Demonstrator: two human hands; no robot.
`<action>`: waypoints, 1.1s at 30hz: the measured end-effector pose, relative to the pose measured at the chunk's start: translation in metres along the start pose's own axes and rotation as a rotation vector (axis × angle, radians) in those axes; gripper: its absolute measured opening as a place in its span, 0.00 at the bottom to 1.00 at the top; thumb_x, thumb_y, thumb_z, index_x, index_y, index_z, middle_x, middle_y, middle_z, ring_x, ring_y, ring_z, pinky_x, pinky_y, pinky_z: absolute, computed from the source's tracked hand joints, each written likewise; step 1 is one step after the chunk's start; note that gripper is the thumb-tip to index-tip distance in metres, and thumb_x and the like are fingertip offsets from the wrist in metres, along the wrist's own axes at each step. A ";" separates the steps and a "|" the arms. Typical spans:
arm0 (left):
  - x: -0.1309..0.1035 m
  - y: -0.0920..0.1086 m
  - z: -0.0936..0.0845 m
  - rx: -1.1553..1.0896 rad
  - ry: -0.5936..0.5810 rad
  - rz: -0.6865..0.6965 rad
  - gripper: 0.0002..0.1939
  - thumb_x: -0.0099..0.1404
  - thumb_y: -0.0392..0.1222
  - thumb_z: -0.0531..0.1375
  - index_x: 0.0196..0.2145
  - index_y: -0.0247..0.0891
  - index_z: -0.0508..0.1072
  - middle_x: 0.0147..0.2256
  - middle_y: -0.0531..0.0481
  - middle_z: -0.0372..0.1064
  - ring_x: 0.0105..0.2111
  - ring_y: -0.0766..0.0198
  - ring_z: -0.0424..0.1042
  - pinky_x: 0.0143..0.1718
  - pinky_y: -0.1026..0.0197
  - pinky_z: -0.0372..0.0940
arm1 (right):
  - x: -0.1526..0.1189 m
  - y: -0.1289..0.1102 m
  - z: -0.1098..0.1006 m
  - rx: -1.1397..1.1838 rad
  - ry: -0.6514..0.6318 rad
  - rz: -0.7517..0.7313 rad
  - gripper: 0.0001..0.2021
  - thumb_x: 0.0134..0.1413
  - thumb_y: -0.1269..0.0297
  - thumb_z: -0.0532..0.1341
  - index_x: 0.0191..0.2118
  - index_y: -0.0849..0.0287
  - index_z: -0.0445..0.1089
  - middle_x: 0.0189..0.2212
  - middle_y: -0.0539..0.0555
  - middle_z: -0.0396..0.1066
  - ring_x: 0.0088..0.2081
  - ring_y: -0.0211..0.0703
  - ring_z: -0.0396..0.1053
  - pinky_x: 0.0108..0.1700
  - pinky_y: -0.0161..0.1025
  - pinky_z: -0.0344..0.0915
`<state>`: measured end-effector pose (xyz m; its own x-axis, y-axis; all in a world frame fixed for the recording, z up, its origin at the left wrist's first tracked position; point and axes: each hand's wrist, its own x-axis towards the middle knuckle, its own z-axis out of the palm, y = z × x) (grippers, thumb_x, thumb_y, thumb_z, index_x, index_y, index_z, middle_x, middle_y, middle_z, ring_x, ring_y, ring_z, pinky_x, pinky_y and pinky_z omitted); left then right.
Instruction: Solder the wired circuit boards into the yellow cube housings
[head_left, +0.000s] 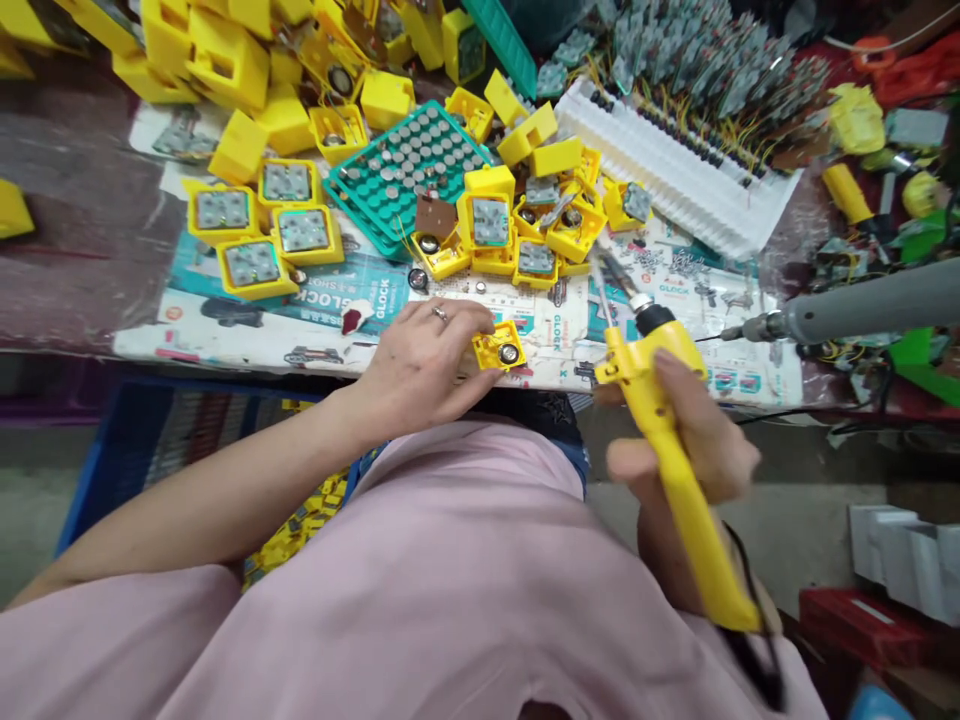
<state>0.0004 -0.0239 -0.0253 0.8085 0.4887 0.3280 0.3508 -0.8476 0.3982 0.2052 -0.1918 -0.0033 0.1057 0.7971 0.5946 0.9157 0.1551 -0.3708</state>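
At the table's front edge, my left hand pinches a small open yellow plastic case between thumb and fingers. A round black and silver part sits inside this case. My right hand, slightly blurred, is wrapped around a yellow soldering gun. Its metal tip points up and away over the table, apart from the case. Just beyond my left hand lie a loose round black part and several yellow cases, among them one with a grey button board.
A green tray holds small silver discs. Yellow cases are heaped at the back left. A white foam block carries wired black parts beside piled circuit boards. A grey power screwdriver juts in from the right. Below left is a blue crate.
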 end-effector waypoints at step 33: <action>-0.012 -0.002 0.038 -0.009 0.459 0.312 0.20 0.63 0.38 0.65 0.50 0.38 0.64 0.43 0.45 0.74 0.43 0.60 0.76 0.54 0.49 0.73 | 0.026 -0.009 0.075 0.072 0.073 -0.026 0.16 0.63 0.71 0.61 0.53 0.51 0.63 0.41 0.48 0.78 0.37 0.37 0.79 0.40 0.31 0.76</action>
<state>0.0080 -0.0359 -0.0629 0.5834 0.2566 0.7706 0.1219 -0.9657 0.2293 0.1707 -0.1286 -0.0375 0.1123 0.7481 0.6541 0.8883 0.2194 -0.4034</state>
